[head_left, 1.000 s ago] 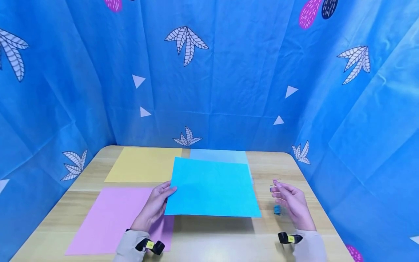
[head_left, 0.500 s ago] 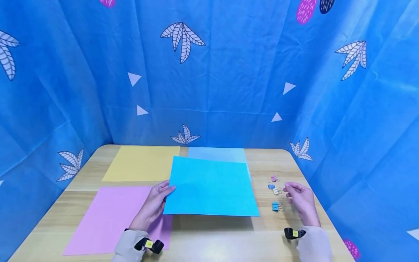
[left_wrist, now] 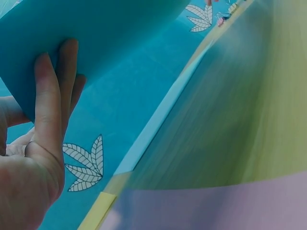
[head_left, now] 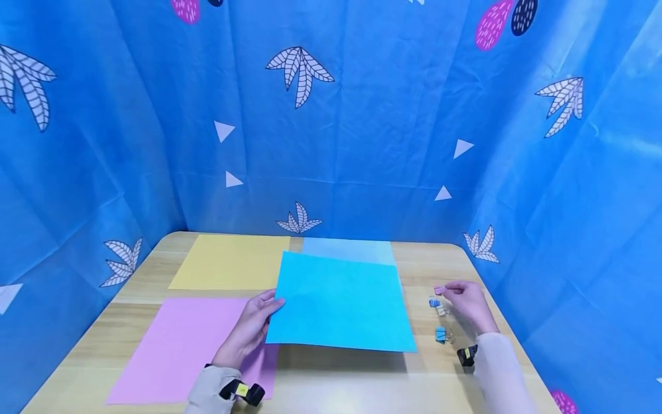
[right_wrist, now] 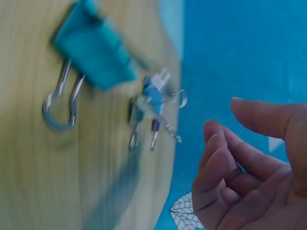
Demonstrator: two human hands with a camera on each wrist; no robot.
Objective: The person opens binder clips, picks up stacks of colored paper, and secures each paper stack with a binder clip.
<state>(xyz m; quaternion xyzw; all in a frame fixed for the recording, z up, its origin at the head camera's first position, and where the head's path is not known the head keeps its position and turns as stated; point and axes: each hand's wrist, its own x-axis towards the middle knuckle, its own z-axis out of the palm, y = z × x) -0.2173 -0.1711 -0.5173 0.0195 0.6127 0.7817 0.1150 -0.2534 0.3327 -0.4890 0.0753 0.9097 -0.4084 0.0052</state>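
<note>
My left hand (head_left: pixel 250 328) holds a bright blue sheet of paper (head_left: pixel 341 305) by its left edge, thumb on top. Straight fingers lie under the sheet in the left wrist view, and the sheet is raised and tilted over the table. At the right, my right hand (head_left: pixel 470 305) is over the binder clips, its fingertips near the pink binder clip (head_left: pixel 439 291). In the right wrist view the thumb and fingers stand apart with nothing between them. Close by lie a blue binder clip (head_left: pixel 434 302), a white binder clip (head_left: pixel 441 311) and a larger teal binder clip (right_wrist: pixel 96 48).
A yellow sheet (head_left: pixel 233 261) lies at the back left of the wooden table (head_left: pixel 331 391). In front of it lies a pink sheet (head_left: pixel 176 345), partly under my left forearm. A pale blue sheet (head_left: pixel 346 248) is partly hidden behind the raised one. Blue curtains (head_left: pixel 362 115) surround the table.
My right hand drew back to the right off the clips, then came forward again to beside the pink clip. The left hand keeps holding the blue sheet in nearly the same place.
</note>
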